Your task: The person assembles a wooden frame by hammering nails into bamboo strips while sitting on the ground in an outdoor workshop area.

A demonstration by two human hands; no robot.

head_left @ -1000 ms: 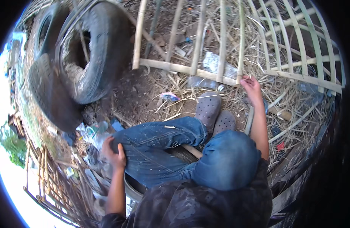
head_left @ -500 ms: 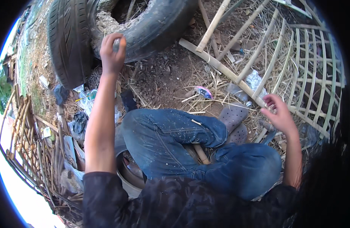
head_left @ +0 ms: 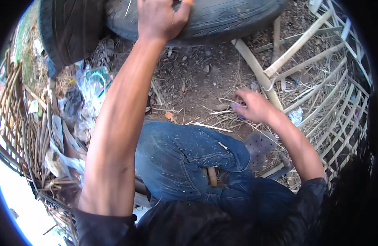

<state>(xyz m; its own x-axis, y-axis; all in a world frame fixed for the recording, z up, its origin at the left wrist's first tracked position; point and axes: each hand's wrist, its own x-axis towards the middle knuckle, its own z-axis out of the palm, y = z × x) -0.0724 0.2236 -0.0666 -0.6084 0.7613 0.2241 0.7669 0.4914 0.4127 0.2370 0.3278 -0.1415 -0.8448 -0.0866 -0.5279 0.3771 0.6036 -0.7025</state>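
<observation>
My left hand (head_left: 160, 20) reaches over the top of a big worn tyre (head_left: 234, 18) lying at the far side. Its fingertips run past the upper edge of the picture, so its grip is hidden; something orange shows at the thumb. My right hand (head_left: 254, 107) is low over dry straw (head_left: 215, 119), thumb and fingers apart. Beside the thumb sits a small pink-and-purple thing (head_left: 237, 108), partly covered by the hand; I cannot tell whether they touch. My legs in blue jeans (head_left: 176, 143) are folded in front of me.
Another tyre (head_left: 72, 33) stands upright at the far left. A bamboo lattice (head_left: 312, 78) spreads along the right, over straw and scraps. At left are plastic bags (head_left: 88, 102) and a stack of thin sticks (head_left: 33, 135). A perforated grey shoe (head_left: 258, 147) is near my knee.
My left hand has moved farther forward and right, over the tyre. My right hand has gone left and forward from the lattice to the pink-and-purple thing. The view has shifted too.
</observation>
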